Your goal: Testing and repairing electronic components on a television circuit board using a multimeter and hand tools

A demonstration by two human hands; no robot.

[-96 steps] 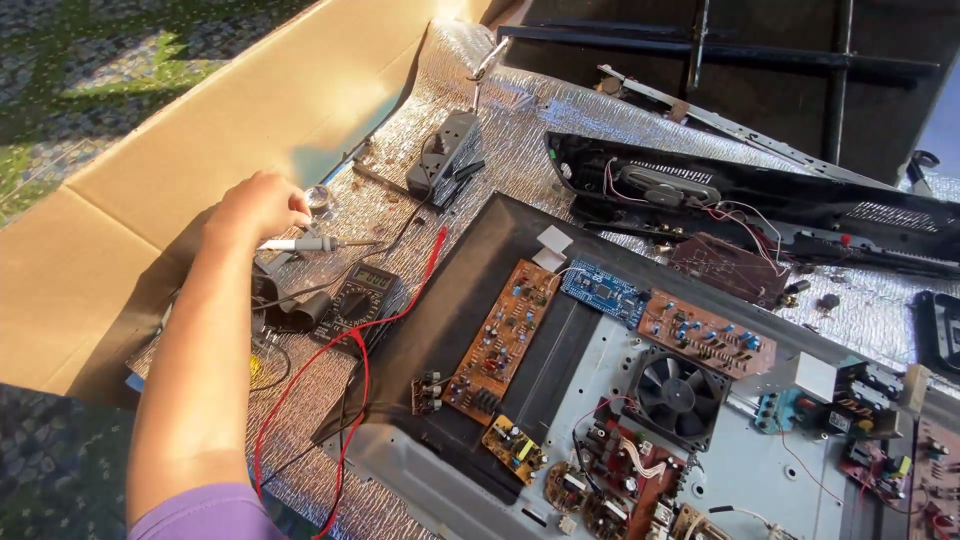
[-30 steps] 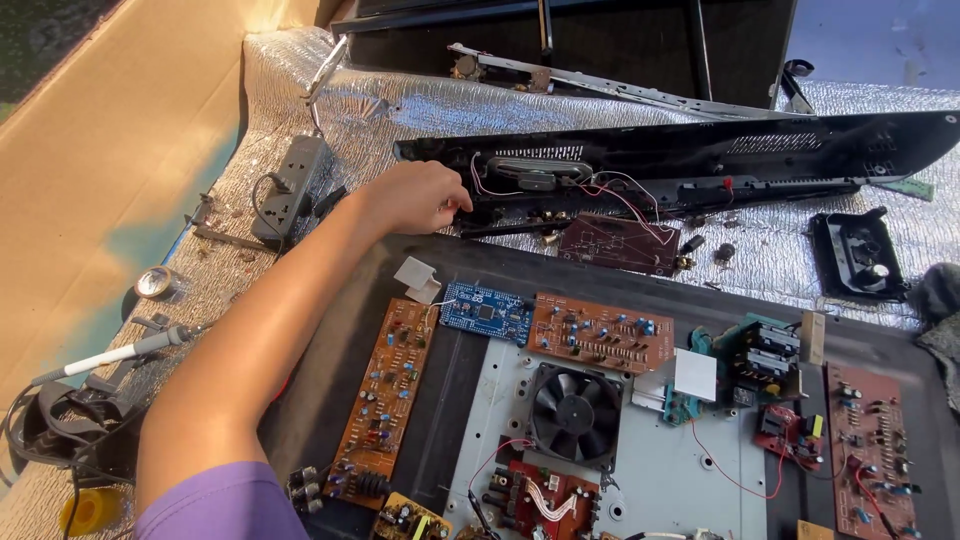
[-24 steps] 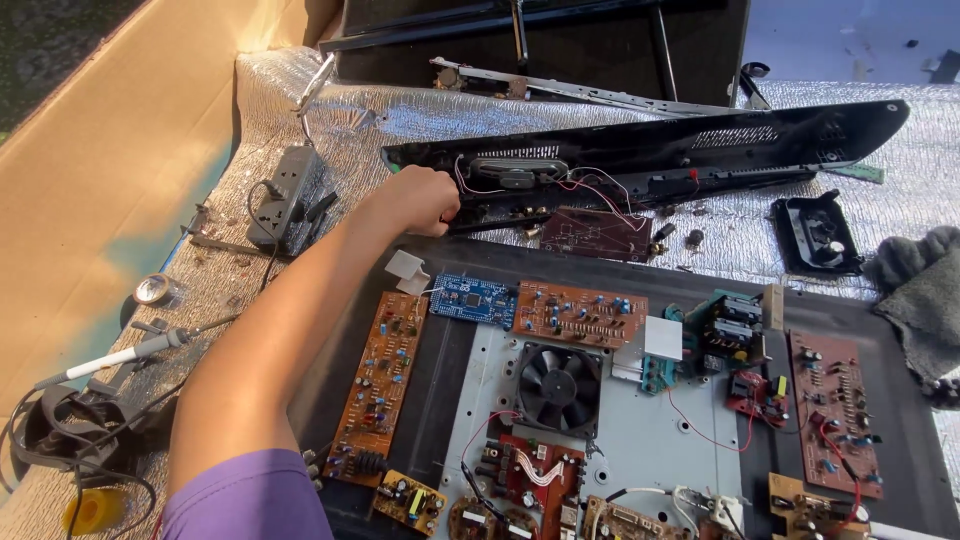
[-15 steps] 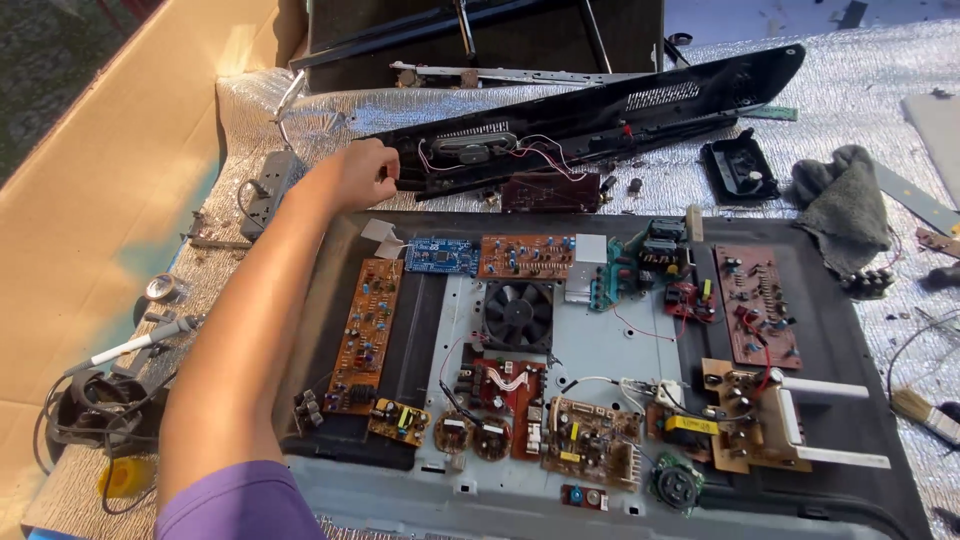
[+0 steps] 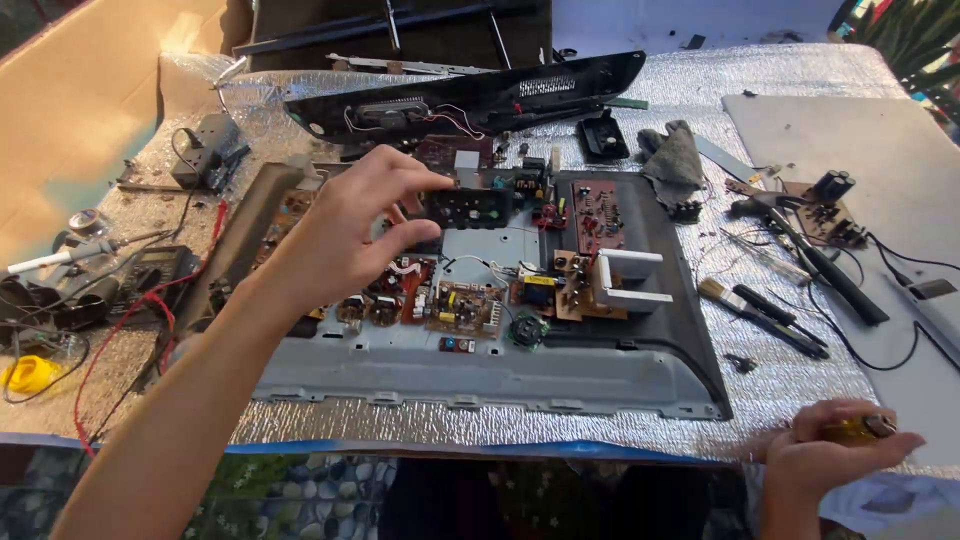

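Observation:
My left hand [image 5: 355, 222] hovers over the opened back of a flat electronic chassis [image 5: 480, 375] and pinches a small black rectangular part [image 5: 467, 207] between thumb and fingers. Under it lie several circuit boards [image 5: 460, 305] with wires and components. My right hand [image 5: 835, 455] is low at the front right edge, closed around a small yellow-brown tool [image 5: 862, 428], away from the chassis.
A long black plastic panel [image 5: 470, 95] lies behind the chassis. A soldering iron [image 5: 70, 258], red wires [image 5: 130, 320] and a yellow object [image 5: 25, 372] sit at left. Black pens or tools [image 5: 800, 290], a grey cloth [image 5: 675, 160] and a small board [image 5: 830, 210] lie right. Cardboard [image 5: 80, 90] stands left.
My left hand pulled back from the far left corner of the chassis toward its middle and now holds a black part. The view swung right, revealing my right hand.

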